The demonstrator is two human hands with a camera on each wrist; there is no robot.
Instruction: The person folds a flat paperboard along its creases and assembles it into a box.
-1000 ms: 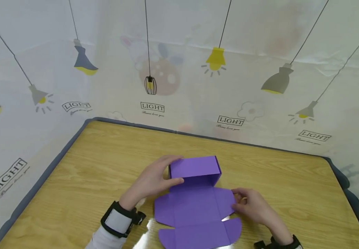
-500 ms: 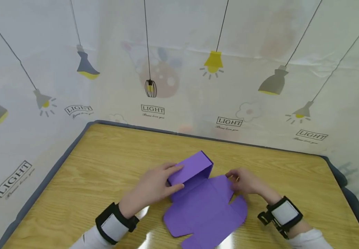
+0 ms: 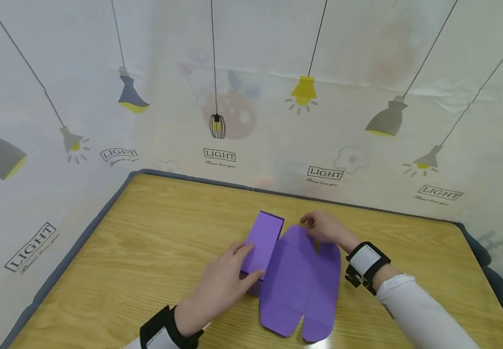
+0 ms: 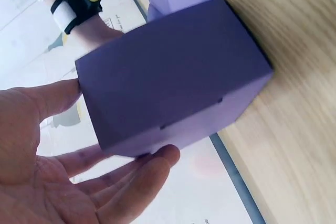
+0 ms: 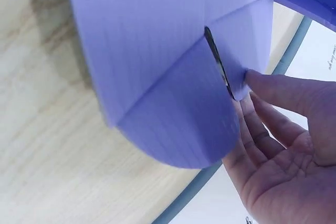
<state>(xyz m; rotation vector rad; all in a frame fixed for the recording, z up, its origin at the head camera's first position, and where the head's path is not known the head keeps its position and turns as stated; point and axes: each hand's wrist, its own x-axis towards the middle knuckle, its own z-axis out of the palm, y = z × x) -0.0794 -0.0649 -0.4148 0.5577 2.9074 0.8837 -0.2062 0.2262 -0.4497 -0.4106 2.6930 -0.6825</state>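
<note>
A purple cardboard box (image 3: 262, 242) stands on the table, its lid (image 3: 292, 271) folded out flat to the right with side flaps spread. My left hand (image 3: 222, 281) holds the near end of the box body, thumb on one side and fingers on the other; the left wrist view shows the box end (image 4: 173, 72) between them. At the far end of the lid, my right hand (image 3: 325, 227) pinches a side flap (image 5: 244, 51) between thumb and fingers. Beside that flap, a rounded flap (image 5: 181, 111) hangs free past a slit. The box's inside is mostly hidden in the head view.
The wood-grain table (image 3: 181, 218) has a dark grey edge (image 3: 216, 184). Behind and to the left stands a white backdrop (image 3: 269, 97) printed with lamps. Black-and-white bands (image 3: 367, 261) sit on both wrists.
The box has turned counterclockwise, its lid swinging from toward me to the right. My right hand has moved away from me with the flap, while the left has come nearer.
</note>
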